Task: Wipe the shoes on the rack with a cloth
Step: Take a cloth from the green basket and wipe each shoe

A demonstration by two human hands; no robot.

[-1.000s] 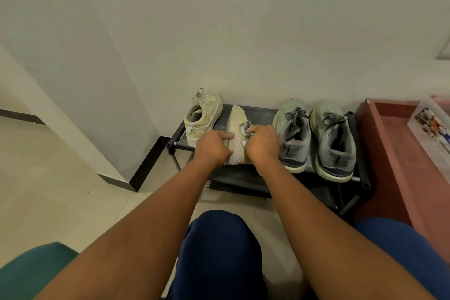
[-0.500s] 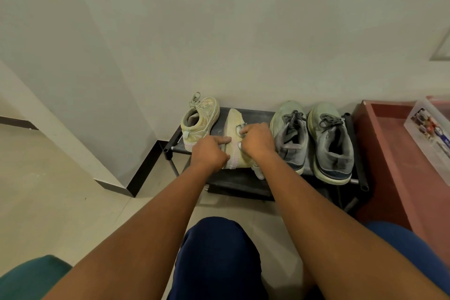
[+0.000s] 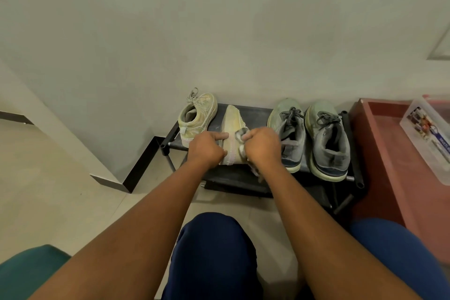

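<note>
A low black shoe rack [image 3: 255, 111] stands against the wall. On it a cream sneaker [image 3: 198, 114] sits upright at the left. Beside it a second cream sneaker [image 3: 232, 120] lies tipped on its side. My left hand [image 3: 207, 148] holds this tipped sneaker at its heel end, index finger stretched across it. My right hand [image 3: 261, 145] grips a bunched grey cloth [image 3: 241, 135] against the sneaker's right side; a loose end of the cloth hangs below my wrist. Two grey lace-up sneakers [image 3: 291, 134] [image 3: 327, 139] stand side by side on the right.
A reddish-brown cabinet [image 3: 389, 153] stands right of the rack with a clear plastic box [image 3: 428, 139] on top. A wall corner with dark skirting [image 3: 136, 168] juts out at the left. My blue-clad knees [image 3: 214, 251] are below, and a green seat edge [image 3: 26, 268] at bottom left.
My right hand with the cloth has slid along the tipped sneaker toward its heel. My left hand keeps its hold on the shoe.
</note>
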